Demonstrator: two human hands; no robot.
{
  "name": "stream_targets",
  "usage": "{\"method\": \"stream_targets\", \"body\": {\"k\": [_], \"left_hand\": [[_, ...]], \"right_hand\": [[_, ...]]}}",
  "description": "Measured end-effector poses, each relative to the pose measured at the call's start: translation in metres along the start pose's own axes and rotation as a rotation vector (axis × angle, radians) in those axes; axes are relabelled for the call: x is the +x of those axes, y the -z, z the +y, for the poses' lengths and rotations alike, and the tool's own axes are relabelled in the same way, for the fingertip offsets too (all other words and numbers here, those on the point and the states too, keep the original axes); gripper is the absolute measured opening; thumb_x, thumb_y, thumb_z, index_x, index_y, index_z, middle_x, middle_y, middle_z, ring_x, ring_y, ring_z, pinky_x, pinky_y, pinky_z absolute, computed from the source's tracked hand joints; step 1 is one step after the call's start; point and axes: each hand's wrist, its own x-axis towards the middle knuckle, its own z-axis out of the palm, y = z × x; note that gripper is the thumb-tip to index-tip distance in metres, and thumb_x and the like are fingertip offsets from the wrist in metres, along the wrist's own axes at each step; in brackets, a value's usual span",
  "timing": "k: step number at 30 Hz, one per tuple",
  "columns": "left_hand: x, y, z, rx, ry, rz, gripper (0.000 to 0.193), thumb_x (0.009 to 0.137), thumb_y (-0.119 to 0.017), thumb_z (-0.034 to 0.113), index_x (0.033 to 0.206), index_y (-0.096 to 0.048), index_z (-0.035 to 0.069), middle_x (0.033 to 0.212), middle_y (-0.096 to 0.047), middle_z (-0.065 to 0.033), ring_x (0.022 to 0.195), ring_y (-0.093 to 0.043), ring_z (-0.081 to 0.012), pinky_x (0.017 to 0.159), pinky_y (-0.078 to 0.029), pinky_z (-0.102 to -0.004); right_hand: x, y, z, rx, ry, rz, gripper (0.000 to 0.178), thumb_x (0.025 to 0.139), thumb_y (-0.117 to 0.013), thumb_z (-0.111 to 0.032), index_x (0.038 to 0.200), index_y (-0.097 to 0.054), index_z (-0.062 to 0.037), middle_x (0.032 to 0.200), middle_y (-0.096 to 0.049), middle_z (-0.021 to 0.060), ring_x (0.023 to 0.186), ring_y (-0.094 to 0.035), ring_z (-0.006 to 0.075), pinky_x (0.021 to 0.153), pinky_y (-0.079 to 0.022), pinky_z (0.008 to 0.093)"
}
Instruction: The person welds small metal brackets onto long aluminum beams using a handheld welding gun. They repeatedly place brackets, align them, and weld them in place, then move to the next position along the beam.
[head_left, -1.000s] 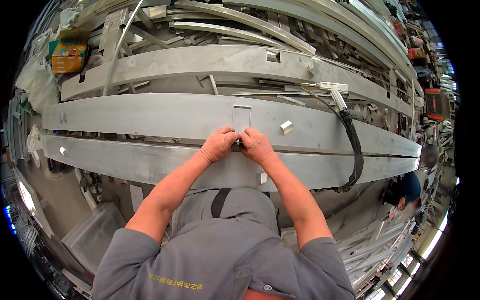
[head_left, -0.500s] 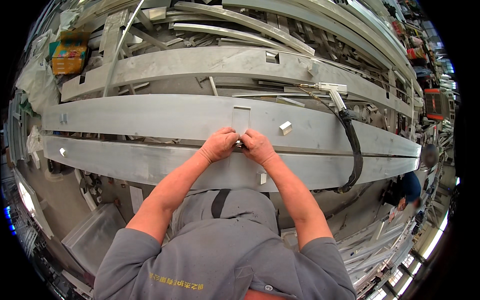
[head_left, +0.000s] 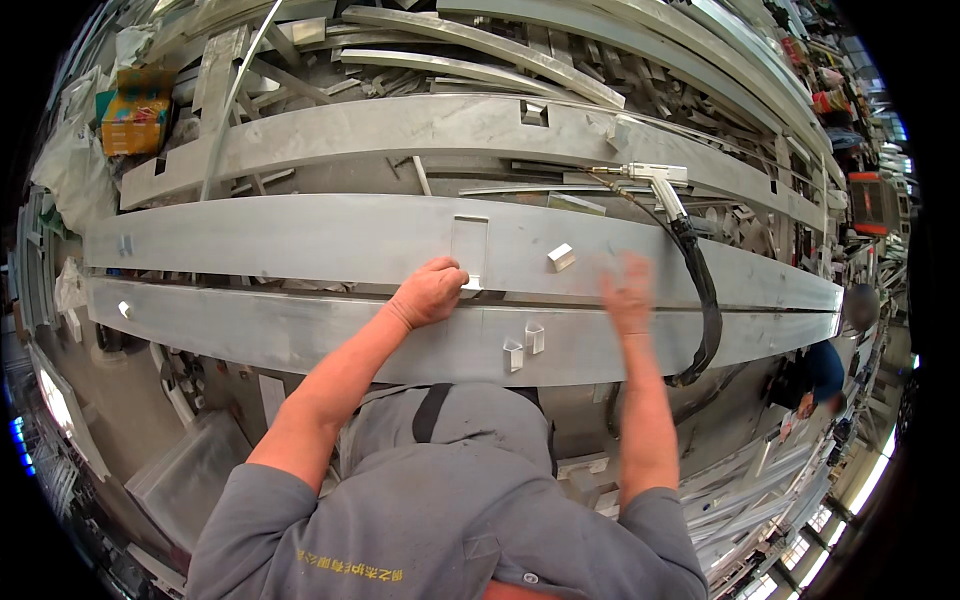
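My left hand (head_left: 430,292) is closed, fingertips pinching a small bright metal piece (head_left: 472,284) at the near edge of the far long metal beam (head_left: 330,235). Just beyond this piece is a rectangular outline (head_left: 470,238) on the beam's face. My right hand (head_left: 628,290), smeared by motion, is raised over the beams to the right, so its fingers cannot be read. Between the hands lies a short angled metal block (head_left: 561,257). Two short metal profile pieces, one of them an open-ended offcut (head_left: 535,338), stand on the near beam (head_left: 400,340).
A pale pistol-shaped gun (head_left: 660,178), apparently for welding, rests at the back right; its black-sleeved cable (head_left: 706,300) drapes across both beams. Another notched beam (head_left: 370,128) and piled metal offcuts lie beyond. A person in blue (head_left: 822,372) is at far right.
My right hand has left the spot beside my left hand and swung right. My left hand stays at the beam edge. A second profile piece on the near beam is now uncovered.
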Motion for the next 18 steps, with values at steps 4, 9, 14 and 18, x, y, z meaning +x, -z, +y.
{"method": "stream_targets", "body": {"k": [4, 9, 14, 18], "left_hand": [[-0.002, -0.002, 0.002, 0.044, 0.019, 0.016, 0.032, 0.071, -0.07, -0.006, 0.096, -0.056, 0.007, 0.086, -0.063, -0.0097, 0.095, -0.065, -0.032, 0.082, -0.055, -0.0407], [-0.007, -0.001, 0.007, 0.09, 0.084, -0.008, 0.031, 0.071, -0.07, -0.005, 0.095, -0.055, 0.008, 0.085, -0.063, -0.0084, 0.096, -0.066, -0.0311, 0.082, -0.056, -0.04], [-0.006, -0.001, 0.011, 0.116, 0.121, -0.023, 0.028, 0.073, -0.069, -0.004, 0.094, -0.054, 0.009, 0.085, -0.062, -0.0073, 0.099, -0.065, -0.0303, 0.082, -0.056, -0.0398], [-0.003, 0.004, 0.013, 0.142, 0.115, -0.05, 0.027, 0.074, -0.069, -0.003, 0.093, -0.054, 0.009, 0.084, -0.062, -0.0066, 0.1, -0.065, -0.0297, 0.085, -0.055, -0.0391]], "right_hand": [[0.014, 0.038, 0.136, -0.302, -0.359, -0.001, 0.066, 0.081, -0.08, -0.039, 0.128, -0.058, 0.0018, 0.13, -0.056, 0.0257, 0.12, -0.055, 0.0426, 0.102, -0.045, 0.0517], [0.067, 0.027, 0.189, 0.168, -0.698, -0.557, 0.066, 0.074, -0.084, -0.04, 0.119, -0.064, 0.0037, 0.097, -0.068, 0.0201, 0.091, -0.067, 0.0326, 0.083, -0.054, 0.0429], [0.108, 0.012, 0.196, 0.28, -0.646, -0.643, 0.056, 0.067, -0.085, -0.037, 0.101, -0.067, 0.0038, 0.089, -0.071, 0.0185, 0.083, -0.069, 0.0272, 0.076, -0.053, 0.0394], [0.098, 0.017, 0.192, 0.301, -0.642, -0.596, 0.059, 0.067, -0.084, -0.035, 0.105, -0.063, 0.0049, 0.09, -0.07, 0.0206, 0.083, -0.068, 0.031, 0.077, -0.053, 0.0403]]}}
